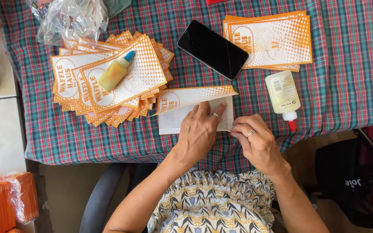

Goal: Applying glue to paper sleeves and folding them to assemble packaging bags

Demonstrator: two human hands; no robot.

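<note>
A white paper sheet with an orange dotted print [182,108] lies at the near edge of a plaid-covered table [337,86], one side folded up. My left hand [200,133] presses flat on the sheet's white inner face, fingers spread. My right hand [255,142] pinches the sheet's right edge with curled fingers. A yellow glue bottle with a blue tip [115,72] rests on a fanned pile of the same printed sheets [109,82] to the left. A white glue bottle with a red cap [283,97] lies just right of my hands.
A black phone [213,49] lies face up behind the sheet. A neat stack of printed sheets [270,41] sits at the back right. A crumpled clear plastic bag [72,19] is at the back left. Orange packs in plastic [5,203] lie on the floor left.
</note>
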